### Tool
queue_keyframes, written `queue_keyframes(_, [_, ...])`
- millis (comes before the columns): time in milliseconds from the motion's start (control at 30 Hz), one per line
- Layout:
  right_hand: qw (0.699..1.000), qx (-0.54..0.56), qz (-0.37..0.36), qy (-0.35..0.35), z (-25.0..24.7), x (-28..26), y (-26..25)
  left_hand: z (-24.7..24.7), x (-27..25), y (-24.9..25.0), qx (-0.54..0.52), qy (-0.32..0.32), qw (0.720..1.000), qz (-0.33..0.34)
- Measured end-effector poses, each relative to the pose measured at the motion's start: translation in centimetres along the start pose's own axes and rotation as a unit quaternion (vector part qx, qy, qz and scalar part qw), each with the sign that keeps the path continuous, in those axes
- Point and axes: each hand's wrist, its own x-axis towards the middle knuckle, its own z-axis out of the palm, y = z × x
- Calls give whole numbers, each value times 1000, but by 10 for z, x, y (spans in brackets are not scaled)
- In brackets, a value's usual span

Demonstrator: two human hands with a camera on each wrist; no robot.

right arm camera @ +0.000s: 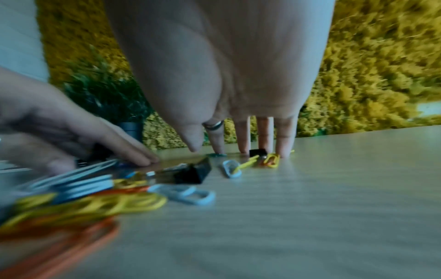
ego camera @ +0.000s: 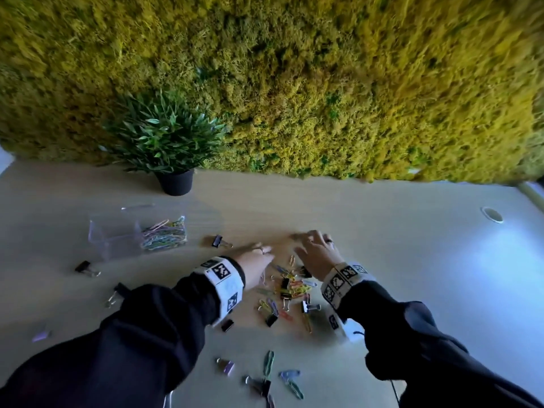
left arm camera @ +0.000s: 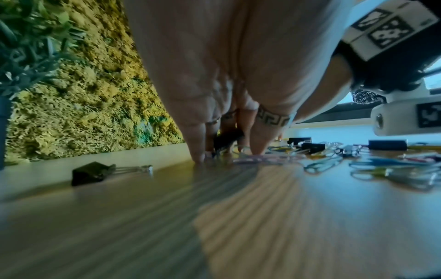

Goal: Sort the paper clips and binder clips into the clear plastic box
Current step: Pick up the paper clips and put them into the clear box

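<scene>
Head view. Desk (ego camera: 382, 260), pale wood grain. Clear plastic box (ego camera: 117, 235) at left, coloured paper clips (ego camera: 164, 235) in its right part. Loose pile of clips (ego camera: 290, 287) between the wrists; black binder clip (ego camera: 219, 241) just beside the box; others scattered. Left hand (ego camera: 254, 257) and right hand (ego camera: 316, 253) flat over the pile's far edge, fingers extended, gripping nothing. Wrist bands carry square black-and-white marker codes; no readable writing. Potted plant (ego camera: 167, 142); moss wall (ego camera: 323, 83).

Left wrist view. Fingers (left arm camera: 197, 147) straight, tips on desk; patterned ring; binder clip lying apart to the left.

Right wrist view. Fingers (right arm camera: 243, 136) spread, tips on desk beside yellow paper clip (right arm camera: 270, 160); blurred.
</scene>
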Motion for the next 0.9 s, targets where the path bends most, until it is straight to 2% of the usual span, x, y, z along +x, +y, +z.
queue_keyframes(167, [990, 28, -137, -5, 20, -26, 4, 8, -25, -16, -75, 27, 996, -29])
queue_keyframes(233, [985, 84, -148, 17, 14, -34, 9, 6, -27, -15, -91, 42, 994, -39])
queue_keyframes(333, [980, 96, -159, 65, 0, -43, 18, -3, -15, -4, -83, 90, 992, -2])
queue_keyframes(400, [979, 95, -179, 21, -1, -50, 19, -3, -1, 5, -67, 66, 995, 36])
queue_keyframes(467, [982, 66, -173, -20, 7, -54, 14, -2, 11, 12, -52, 16, 997, 57])
queue_keyframes(533, [989, 37, -144, 0, 16, -55, 8, -2, 20, 15, -19, -11, 997, 73])
queue_keyframes(667, [993, 29, -109, 34, 18, -55, 2, -5, 28, 13, 21, 4, 995, 95])
queue_keyframes(800, [994, 40, -92, 40, 22, -58, 7, -1, 25, 13, 18, 41, 997, 63])
queue_keyframes(900, [996, 38, -76, 29, 23, -58, 9, 1, 22, 12, 21, 31, 998, 48])
